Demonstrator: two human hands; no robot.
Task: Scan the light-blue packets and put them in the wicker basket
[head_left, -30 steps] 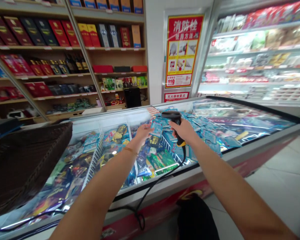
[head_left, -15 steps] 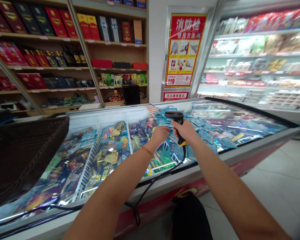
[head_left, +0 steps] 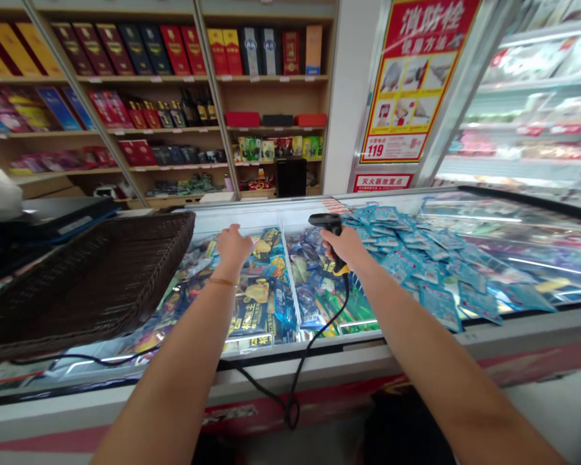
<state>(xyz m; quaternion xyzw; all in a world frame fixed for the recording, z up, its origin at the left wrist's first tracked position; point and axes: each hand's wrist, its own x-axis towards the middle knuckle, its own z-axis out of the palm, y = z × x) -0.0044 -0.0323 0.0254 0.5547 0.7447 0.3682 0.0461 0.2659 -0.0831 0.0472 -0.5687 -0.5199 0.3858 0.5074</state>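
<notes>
My right hand [head_left: 347, 247] is wrapped round the grip of a black and yellow barcode scanner [head_left: 336, 226], held above the chest freezer. The scanner's head points left, and its black cable [head_left: 314, 339] hangs down over the freezer's front edge. My left hand [head_left: 233, 245] reaches over the freezer's left part, thumb apart from the fingers and nothing visible in it; the fingertips are partly hidden. Below it lie yellow and dark ice cream packets [head_left: 252, 313]. Right of the scanner, many light blue packets [head_left: 407, 245] are heaped on the freezer.
A dark brown wicker basket [head_left: 91, 278] rests on the freezer's left end. White wire dividers [head_left: 293, 284] split the freezer's inside. Behind stand shelves of boxes and bottles [head_left: 193, 110], a red and yellow poster [head_left: 411, 84] and a lit refrigerated shelf [head_left: 537, 116].
My left hand has moved left, away from the scanner and the blue packets. The view has turned left, bringing more basket into sight. My right hand still holds the scanner.
</notes>
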